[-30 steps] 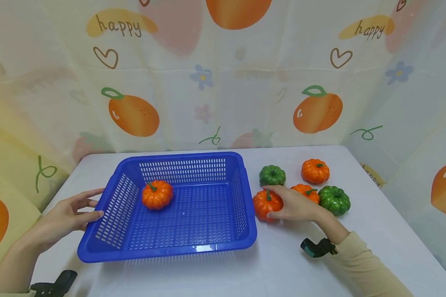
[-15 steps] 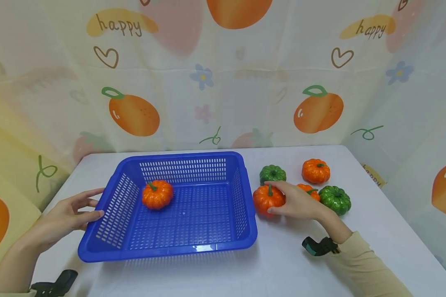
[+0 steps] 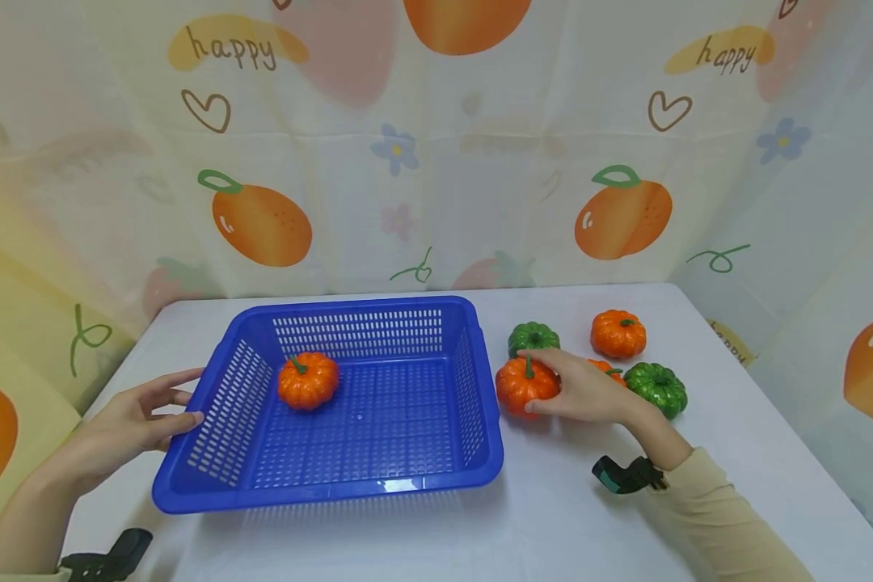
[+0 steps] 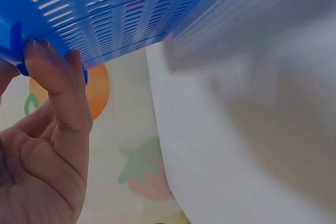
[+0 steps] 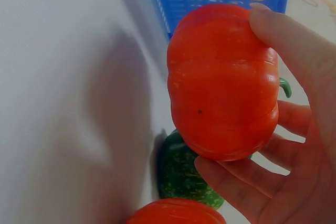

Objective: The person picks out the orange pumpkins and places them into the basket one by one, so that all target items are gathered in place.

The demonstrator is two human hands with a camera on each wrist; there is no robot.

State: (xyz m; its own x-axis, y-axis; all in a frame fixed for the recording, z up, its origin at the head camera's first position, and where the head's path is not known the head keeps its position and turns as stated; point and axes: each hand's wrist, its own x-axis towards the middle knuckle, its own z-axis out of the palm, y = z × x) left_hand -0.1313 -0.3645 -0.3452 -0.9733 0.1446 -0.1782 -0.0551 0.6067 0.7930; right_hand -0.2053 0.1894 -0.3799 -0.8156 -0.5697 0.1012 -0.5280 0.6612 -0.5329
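Observation:
My right hand grips a small orange pumpkin with a green stem, close to the right wall of a blue plastic basket. In the right wrist view, the thumb and fingers hold the pumpkin by its sides, its shadow cast on the white surface. On the left, my left hand holds the basket's left rim; the left wrist view has its fingers hooked at the rim. Inside the basket, toward its left, sits another orange pumpkin.
Behind my right hand stand a green pumpkin and an orange pumpkin. A second green pumpkin is farther right, beside an orange pumpkin partly hidden by the hand. All rest on a white table before a fruit-print cloth.
My right hand has moved slightly up in the head view and a little to the right, carrying the orange pumpkin with it. The left hand and the basket have stayed put.

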